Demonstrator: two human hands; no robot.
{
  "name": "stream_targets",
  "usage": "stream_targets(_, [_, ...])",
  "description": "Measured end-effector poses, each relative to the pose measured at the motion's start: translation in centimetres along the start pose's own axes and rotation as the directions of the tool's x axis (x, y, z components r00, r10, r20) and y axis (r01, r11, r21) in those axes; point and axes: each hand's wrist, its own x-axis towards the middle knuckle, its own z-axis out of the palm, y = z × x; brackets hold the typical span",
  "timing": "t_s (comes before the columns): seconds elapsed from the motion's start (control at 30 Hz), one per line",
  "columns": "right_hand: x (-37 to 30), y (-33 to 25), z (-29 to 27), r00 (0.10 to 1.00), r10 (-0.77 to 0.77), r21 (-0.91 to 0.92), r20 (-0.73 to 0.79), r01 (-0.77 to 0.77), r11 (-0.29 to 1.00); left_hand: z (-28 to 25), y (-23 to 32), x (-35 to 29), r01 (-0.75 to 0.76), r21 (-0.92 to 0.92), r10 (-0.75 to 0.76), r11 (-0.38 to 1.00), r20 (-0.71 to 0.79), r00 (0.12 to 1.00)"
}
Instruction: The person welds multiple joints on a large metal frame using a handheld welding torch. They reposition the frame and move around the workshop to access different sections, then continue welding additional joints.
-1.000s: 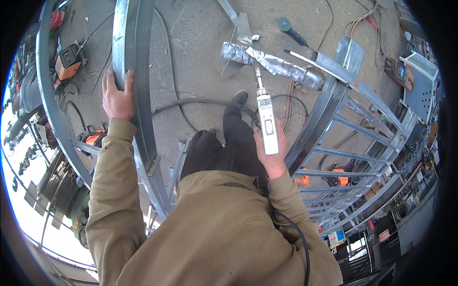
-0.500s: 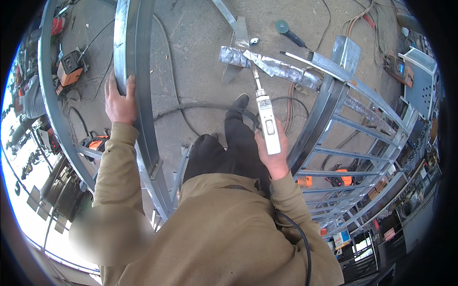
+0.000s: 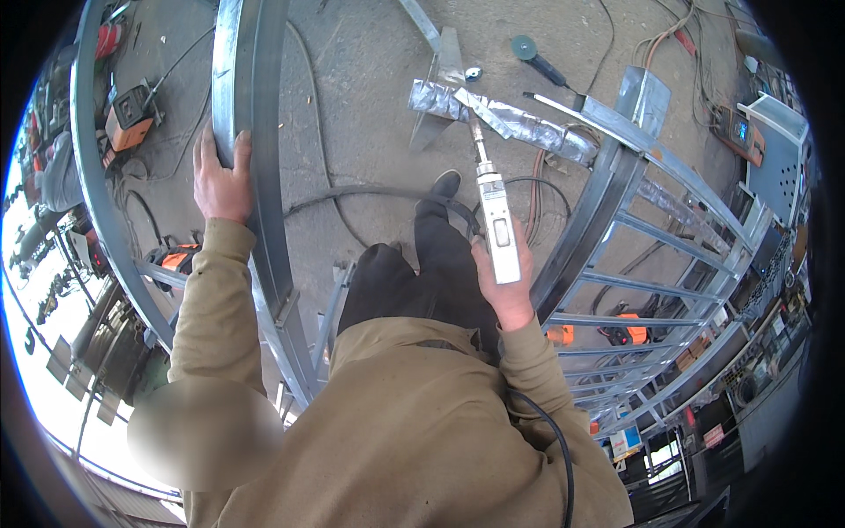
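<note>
The right hand (image 3: 514,290) is wrapped around a white welding gun (image 3: 502,242), its fingers mostly hidden beneath the body. The gun points away from the person, and its slim metal nozzle (image 3: 481,151) ends at a silvery tube (image 3: 537,134) with a flat metal strip (image 3: 484,113) lying across it; whether the tip touches cannot be told. The left hand (image 3: 222,187) grasps a long steel beam (image 3: 262,97), fingers along its left edge and thumb on the other side of the bright face. Between the hands, a black hose (image 3: 378,189) curves over the concrete floor (image 3: 378,97). Beyond the tube lies an angle grinder (image 3: 539,62). A ladder-like metal frame (image 3: 642,321) stands to the right; an orange-and-black machine (image 3: 130,119) sits far left.
</note>
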Motion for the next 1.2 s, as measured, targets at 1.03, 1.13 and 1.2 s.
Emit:
stream_targets(1.03, [0.19, -0.15, -0.13, 1.0, -0.015, -0.002, 0.007, 0.015, 1.0, 0.29, -0.32, 0.11, -0.013, 0.038, 0.013, 0.999, -0.011, 1.0])
stream_targets(1.13, [0.17, -0.15, -0.17, 1.0, -0.013, -0.002, 0.011, 0.013, 1.0, 0.24, -0.33, 0.08, -0.005, 0.017, 0.005, 1.0, -0.002, 1.0])
stream_targets(1.2, [0.16, -0.15, -0.18, 1.0, -0.015, 0.0, 0.014, 0.015, 1.0, 0.26, -0.33, 0.08, 0.005, 0.036, -0.005, 0.999, 0.005, 1.0])
